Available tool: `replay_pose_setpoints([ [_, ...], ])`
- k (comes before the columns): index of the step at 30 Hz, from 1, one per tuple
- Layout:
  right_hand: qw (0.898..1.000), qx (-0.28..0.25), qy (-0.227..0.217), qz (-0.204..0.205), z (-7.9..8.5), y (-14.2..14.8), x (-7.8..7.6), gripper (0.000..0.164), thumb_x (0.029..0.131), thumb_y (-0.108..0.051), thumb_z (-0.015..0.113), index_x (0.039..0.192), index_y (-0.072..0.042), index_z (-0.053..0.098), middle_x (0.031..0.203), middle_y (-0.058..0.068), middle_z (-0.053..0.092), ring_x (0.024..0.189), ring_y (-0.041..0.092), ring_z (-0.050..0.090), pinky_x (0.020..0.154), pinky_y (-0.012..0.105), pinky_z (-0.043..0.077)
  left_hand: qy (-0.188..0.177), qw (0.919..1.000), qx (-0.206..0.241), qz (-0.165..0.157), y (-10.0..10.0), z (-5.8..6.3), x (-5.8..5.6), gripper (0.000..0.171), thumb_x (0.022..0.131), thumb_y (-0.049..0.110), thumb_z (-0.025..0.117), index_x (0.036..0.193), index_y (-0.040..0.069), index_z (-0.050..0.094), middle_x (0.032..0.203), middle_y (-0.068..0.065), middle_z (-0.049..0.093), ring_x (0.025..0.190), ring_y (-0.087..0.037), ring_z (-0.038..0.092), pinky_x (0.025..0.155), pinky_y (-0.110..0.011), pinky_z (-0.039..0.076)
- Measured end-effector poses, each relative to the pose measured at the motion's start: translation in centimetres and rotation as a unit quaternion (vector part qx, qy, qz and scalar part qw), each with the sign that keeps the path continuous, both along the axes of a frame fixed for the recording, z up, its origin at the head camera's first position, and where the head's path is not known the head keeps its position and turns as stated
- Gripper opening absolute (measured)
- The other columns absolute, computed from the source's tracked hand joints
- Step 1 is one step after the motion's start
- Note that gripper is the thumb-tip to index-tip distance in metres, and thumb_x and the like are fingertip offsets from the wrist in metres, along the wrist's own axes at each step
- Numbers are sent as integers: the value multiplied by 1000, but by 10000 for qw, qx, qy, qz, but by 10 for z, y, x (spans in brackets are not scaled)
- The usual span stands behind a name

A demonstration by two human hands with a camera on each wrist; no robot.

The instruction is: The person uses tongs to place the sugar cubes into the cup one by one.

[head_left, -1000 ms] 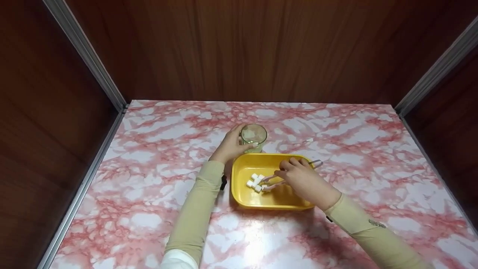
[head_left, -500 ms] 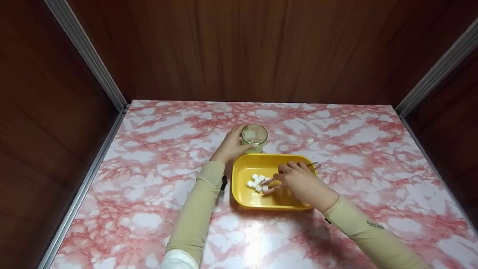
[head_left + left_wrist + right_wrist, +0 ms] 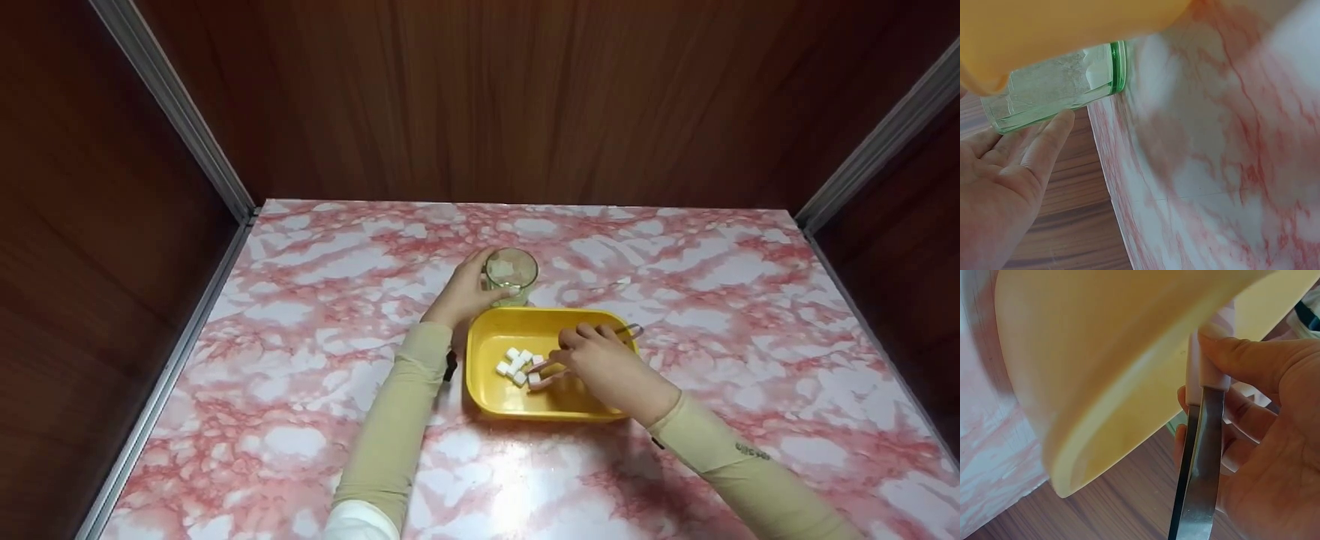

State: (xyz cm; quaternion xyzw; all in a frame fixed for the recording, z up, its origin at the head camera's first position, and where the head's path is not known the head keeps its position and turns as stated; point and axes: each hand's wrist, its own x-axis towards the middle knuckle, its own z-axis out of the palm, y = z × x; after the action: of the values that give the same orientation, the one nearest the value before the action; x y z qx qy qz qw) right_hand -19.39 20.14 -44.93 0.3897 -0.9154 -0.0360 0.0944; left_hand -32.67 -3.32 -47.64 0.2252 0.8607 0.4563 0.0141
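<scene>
My left hand (image 3: 463, 297) holds a green-tinted drinking glass (image 3: 511, 271) upright behind the yellow tub, thumb on the near side. Whitish pieces show inside the glass, though their outline is unclear. In the left wrist view, the fingers touch the side of the glass (image 3: 1061, 84). My right hand (image 3: 611, 367) reaches into the yellow tub (image 3: 517, 322) and pinches a pair of tongs (image 3: 1207, 450) with metal arms and pink grips. Several white cubes (image 3: 516, 366) lie clustered in the tub's left half. The tongs' spread tips stand on either side of one white cube (image 3: 534, 379); contact is unclear.
A red-and-white marbled table (image 3: 300, 360) lies under everything. Dark wood-grain panels (image 3: 480, 105) rise behind and at both sides, with grey metal posts (image 3: 180, 112) at the corners. The tub's wall fills much of the right wrist view.
My right hand has shifted slightly left and the tongs' tips have come around a cube at the cluster's right edge. The left hand and glass stay nearly still.
</scene>
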Motion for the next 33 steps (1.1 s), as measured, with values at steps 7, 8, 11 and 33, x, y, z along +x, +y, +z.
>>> replay_pose_setpoints([
  [7,9999,110,112,34,0,1,1,37,77,7,74,101,-21,74,89,2,55,80,23,47,69,43,41,88,9999,-72,32,0,-1,0,79,83,22,77,147,5,34,143,-14,41,130,-26,39,106,-34,32],
  [8,9998,128,129,42,0,1,1,36,77,7,73,101,-21,74,89,2,55,79,23,47,69,43,40,99,9999,-61,27,0,-1,0,78,83,22,77,146,5,34,142,-14,42,130,-26,39,106,-34,32],
  [11,9997,166,145,56,0,0,1,37,77,7,73,101,-22,74,87,2,53,79,23,46,69,43,40,87,9999,-56,46,1,-1,1,78,83,22,77,146,6,35,143,-14,41,130,-26,39,106,-34,32],
  [33,9997,178,168,67,2,1,1,35,78,8,73,97,-21,75,83,0,49,75,22,41,68,41,36,-42,9999,112,-15,1,1,2,78,84,25,76,147,6,34,141,-16,43,126,-32,43,101,-37,38],
])
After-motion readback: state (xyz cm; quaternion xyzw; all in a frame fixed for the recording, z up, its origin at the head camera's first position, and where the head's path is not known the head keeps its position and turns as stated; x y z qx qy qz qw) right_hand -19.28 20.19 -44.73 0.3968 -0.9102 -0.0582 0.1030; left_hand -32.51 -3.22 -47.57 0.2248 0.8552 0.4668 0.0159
